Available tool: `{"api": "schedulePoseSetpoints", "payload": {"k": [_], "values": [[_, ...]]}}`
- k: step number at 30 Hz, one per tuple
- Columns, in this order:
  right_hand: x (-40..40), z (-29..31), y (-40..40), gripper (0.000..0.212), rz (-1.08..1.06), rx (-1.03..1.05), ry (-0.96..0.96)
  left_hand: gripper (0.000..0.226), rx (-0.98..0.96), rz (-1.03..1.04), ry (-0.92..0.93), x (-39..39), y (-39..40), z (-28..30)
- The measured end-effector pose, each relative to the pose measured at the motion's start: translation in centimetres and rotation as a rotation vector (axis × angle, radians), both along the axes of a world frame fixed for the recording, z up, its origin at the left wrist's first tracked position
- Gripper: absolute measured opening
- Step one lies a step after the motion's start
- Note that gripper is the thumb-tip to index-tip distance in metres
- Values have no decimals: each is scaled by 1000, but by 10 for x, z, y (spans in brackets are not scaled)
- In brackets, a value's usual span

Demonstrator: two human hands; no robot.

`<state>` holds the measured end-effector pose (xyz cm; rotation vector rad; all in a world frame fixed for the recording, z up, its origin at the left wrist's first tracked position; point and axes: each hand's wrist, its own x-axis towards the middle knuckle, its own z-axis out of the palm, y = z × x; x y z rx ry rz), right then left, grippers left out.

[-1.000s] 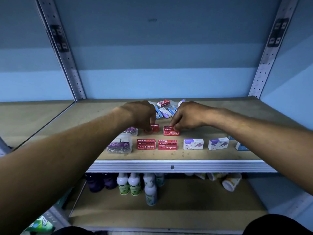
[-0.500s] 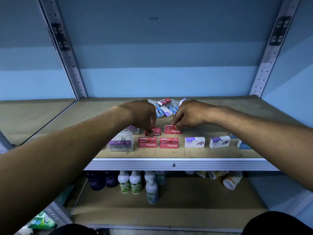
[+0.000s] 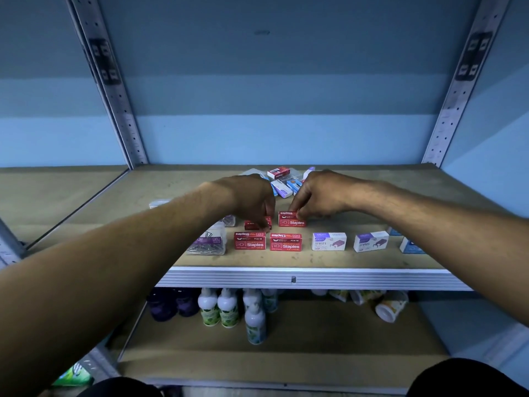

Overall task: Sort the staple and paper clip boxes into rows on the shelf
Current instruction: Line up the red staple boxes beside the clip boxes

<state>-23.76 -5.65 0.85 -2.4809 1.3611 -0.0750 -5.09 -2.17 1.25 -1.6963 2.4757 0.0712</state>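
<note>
stockroom, metal shelving (image 3: 309,277), staple boxes (image 3: 285,242)

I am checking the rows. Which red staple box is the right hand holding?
The red box in the second row, behind the front right red box. The right hand pinches its corner.

Red boxes (image 3: 286,245): "10 Staples"; white boxes (image 3: 329,241): "STAPLES"

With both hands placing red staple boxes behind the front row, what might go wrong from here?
1. The left hand covers most of its red box, so it may end up crooked or out of line with the right hand's box.
2. The left forearm passes just over the clear paper clip box near the shelf edge; pulling back could knock it off.
3. The right forearm hides part of the blue and white boxes and could drag them.
</note>
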Motion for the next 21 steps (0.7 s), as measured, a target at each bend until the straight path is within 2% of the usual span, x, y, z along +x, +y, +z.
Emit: {"api": "schedulePoseSetpoints", "payload": {"k": [7,11,17,21], "values": [[0,1,2,20,-9,7,-10,36,-69,21,181,3,2,12],[0,2,5,19,-4,-2,-4,20,-121,8,191,9,1,14],[0,2,4,19,-12,-1,4,15,-208,52,243,18,3,8],[1,3,4,19,-6,-7,7,12,-146,52,187,21,6,4]]}}
